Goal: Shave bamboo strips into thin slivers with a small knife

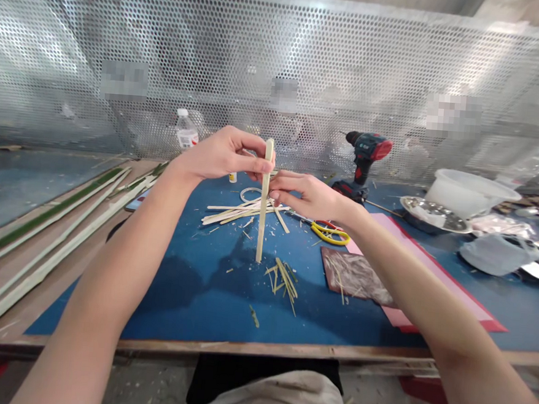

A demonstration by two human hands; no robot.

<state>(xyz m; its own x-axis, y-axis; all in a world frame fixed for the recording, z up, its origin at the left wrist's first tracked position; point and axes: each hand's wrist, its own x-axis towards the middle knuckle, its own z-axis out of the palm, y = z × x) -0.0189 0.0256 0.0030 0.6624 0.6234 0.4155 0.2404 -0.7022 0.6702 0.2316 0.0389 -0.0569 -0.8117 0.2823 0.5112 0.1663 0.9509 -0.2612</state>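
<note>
A pale bamboo strip (262, 220) stands upright, its lower end resting on the blue mat (189, 295). My left hand (226, 155) pinches its top end between thumb and fingers. My right hand (304, 194) is closed on the strip just below, fingers curled against its right side. Behind the strip lies a loose pile of bamboo strips (236, 212), and thin bamboo shavings (285, 280) are scattered at its foot.
Yellow-handled scissors (327, 230) lie right of the strip, beside a dark board (354, 275) on a pink sheet (435, 275). A cordless drill (362, 165), a white tub (468, 194) and a metal dish (430, 214) stand at the back right. Long bamboo slats (41, 229) lie along the left. A bottle (186, 131) stands by the perforated metal wall.
</note>
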